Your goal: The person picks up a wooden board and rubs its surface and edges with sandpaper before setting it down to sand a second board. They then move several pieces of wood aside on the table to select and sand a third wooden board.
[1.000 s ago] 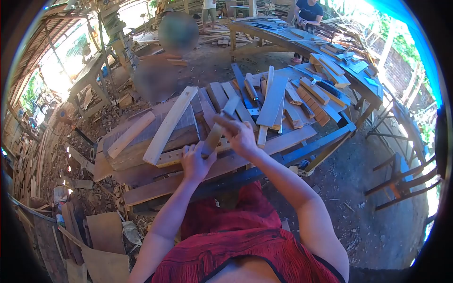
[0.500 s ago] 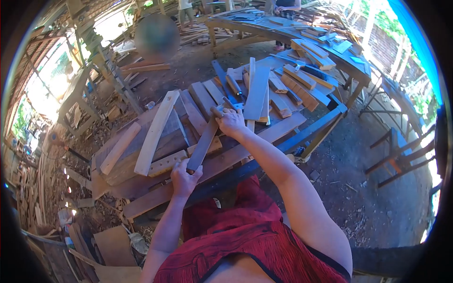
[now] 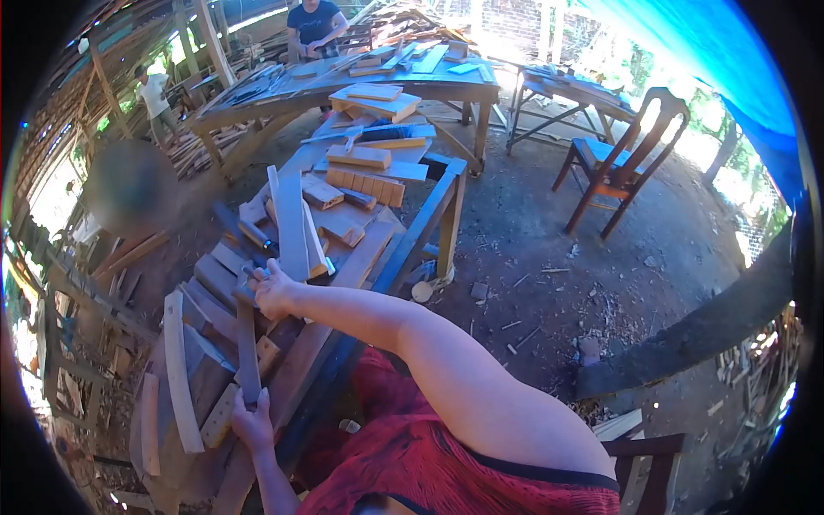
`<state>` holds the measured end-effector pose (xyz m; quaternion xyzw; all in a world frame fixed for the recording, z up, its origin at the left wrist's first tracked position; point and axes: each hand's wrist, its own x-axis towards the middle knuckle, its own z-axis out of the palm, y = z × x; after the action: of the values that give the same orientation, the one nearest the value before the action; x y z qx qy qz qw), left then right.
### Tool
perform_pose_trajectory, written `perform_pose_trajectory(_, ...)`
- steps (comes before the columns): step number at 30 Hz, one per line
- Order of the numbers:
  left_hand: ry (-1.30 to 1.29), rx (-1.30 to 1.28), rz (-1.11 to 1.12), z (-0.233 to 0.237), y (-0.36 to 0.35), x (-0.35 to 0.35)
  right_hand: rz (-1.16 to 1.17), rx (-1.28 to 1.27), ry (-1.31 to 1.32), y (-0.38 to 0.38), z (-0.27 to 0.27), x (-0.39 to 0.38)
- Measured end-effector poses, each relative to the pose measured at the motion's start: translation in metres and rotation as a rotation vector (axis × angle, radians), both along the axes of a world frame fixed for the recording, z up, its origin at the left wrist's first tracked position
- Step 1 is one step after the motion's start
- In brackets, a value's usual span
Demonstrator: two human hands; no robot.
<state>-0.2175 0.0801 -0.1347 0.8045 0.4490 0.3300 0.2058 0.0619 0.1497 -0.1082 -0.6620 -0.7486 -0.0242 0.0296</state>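
Note:
My left hand [image 3: 254, 421] is closed around the near end of a narrow dark wooden strip [image 3: 248, 352]. The strip points away from me over the workbench's stacked boards. At its far end my right hand [image 3: 275, 292] has its fingers curled on a short brown wooden piece [image 3: 244, 296] lying across the strip; I cannot tell whether this is a tool's handle. To the left lies a long pale board [image 3: 178, 369]. Beneath the strip sits a pale block with holes [image 3: 220, 414]. A wide grey-blue board [image 3: 292, 227] rises just beyond my right hand.
Cut blocks [image 3: 365, 157] and planks cover the bench's far part, bordered by a blue-grey rail [image 3: 412, 232]. Behind stands a long table [image 3: 343, 88] with more wood and a person [image 3: 315, 26] at it. A wooden chair [image 3: 622, 163] stands right; a dark beam [image 3: 687, 318] crosses nearer.
My view has swung to the right, so the bench and both hands now appear further left and the chair shows fully. Both hands stay at the two ends of the strip.

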Motion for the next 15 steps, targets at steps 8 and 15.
perform_pose_trajectory(8,-0.026,0.041,0.036,0.0,-0.001,-0.003,-0.003,-0.372,0.415,-0.041,0.063,0.036)
perform_pose_trajectory(15,0.057,-0.004,0.019,-0.01,0.005,-0.013,-0.961,0.471,0.689,-0.133,0.112,0.278)
